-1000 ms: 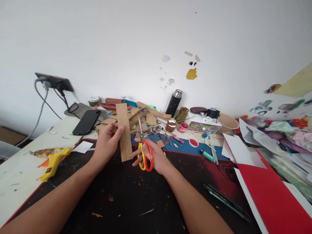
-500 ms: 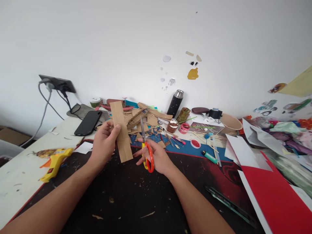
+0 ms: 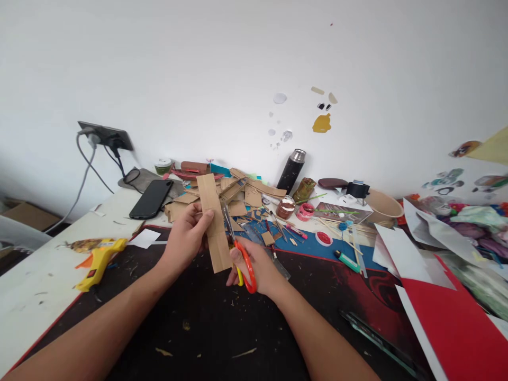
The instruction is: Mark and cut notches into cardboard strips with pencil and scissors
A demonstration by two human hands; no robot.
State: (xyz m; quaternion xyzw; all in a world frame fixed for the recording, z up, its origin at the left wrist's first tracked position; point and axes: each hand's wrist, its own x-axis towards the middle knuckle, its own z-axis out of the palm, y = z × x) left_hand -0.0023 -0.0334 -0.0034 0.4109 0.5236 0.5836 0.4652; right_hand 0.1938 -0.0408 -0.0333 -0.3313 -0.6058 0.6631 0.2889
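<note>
My left hand (image 3: 188,233) pinches a flat strip of brown cardboard (image 3: 214,225) near its middle, thumb on the front face. The strip stands nearly upright above the dark mat (image 3: 206,328). In my right hand (image 3: 256,267) are scissors (image 3: 246,264) with one orange and one yellow handle loop. Their blades point up and away, close along the strip's right side; I cannot tell whether they touch it. Part of the yellow loop and some right fingers are hidden behind the strip and the orange loop.
Behind my hands lies a heap of cardboard scraps (image 3: 254,197). A black phone (image 3: 151,199) and a yellow glue gun (image 3: 101,263) lie to the left. A black flask (image 3: 291,170) leans by the wall. Red card (image 3: 452,312) and a cutter-like tool (image 3: 377,336) are at right.
The scissors have turned so their blades tilt further left, beside the strip, and the handles have spread apart. Seen in the view, everything has shifted slightly right.
</note>
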